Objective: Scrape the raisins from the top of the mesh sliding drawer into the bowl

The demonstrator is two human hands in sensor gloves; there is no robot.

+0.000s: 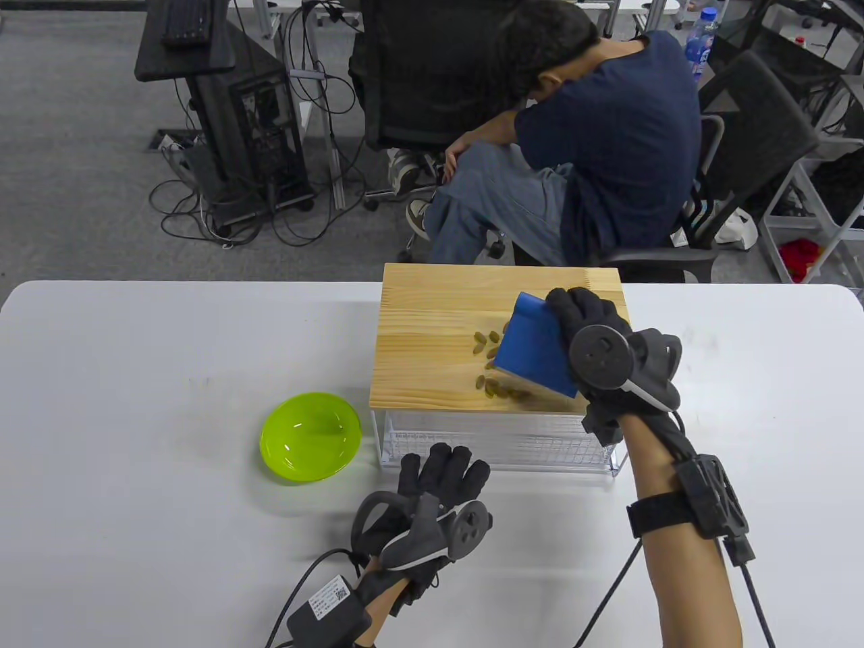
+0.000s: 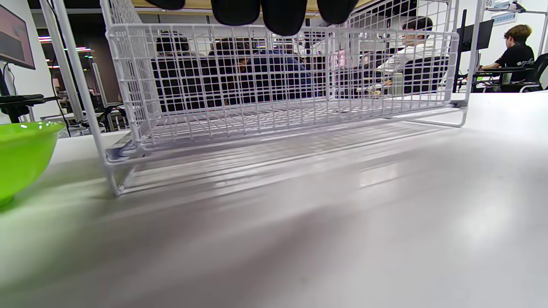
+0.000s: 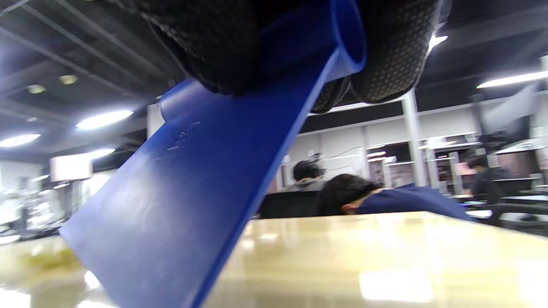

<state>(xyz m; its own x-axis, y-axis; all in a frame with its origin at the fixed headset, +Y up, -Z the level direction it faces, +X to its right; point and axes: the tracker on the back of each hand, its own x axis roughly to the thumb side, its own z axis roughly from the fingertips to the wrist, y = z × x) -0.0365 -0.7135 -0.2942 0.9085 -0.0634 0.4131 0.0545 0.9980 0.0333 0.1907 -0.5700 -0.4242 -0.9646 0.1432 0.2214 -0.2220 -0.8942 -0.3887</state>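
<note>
A white mesh drawer (image 1: pixel 499 442) (image 2: pixel 274 81) with a wooden top (image 1: pixel 432 317) (image 3: pixel 385 256) stands mid-table. Several raisins (image 1: pixel 489 341) lie on the wood, some (image 1: pixel 496 387) near its front edge. My right hand (image 1: pixel 587 324) grips a blue scraper (image 1: pixel 533 354) (image 3: pixel 192 188) by its handle, blade tilted down onto the wood just right of the raisins. The green bowl (image 1: pixel 310 437) (image 2: pixel 23 154) sits on the table left of the drawer's front corner. My left hand (image 1: pixel 442 472) rests on the table in front of the drawer, fingers (image 2: pixel 280 15) straight toward the mesh, holding nothing.
The white table (image 1: pixel 135 405) extends left and right of the drawer. A person sits in an office chair (image 1: pixel 736 175) just behind the table's far edge. Desks, cables and a computer stand (image 1: pixel 223 101) lie beyond.
</note>
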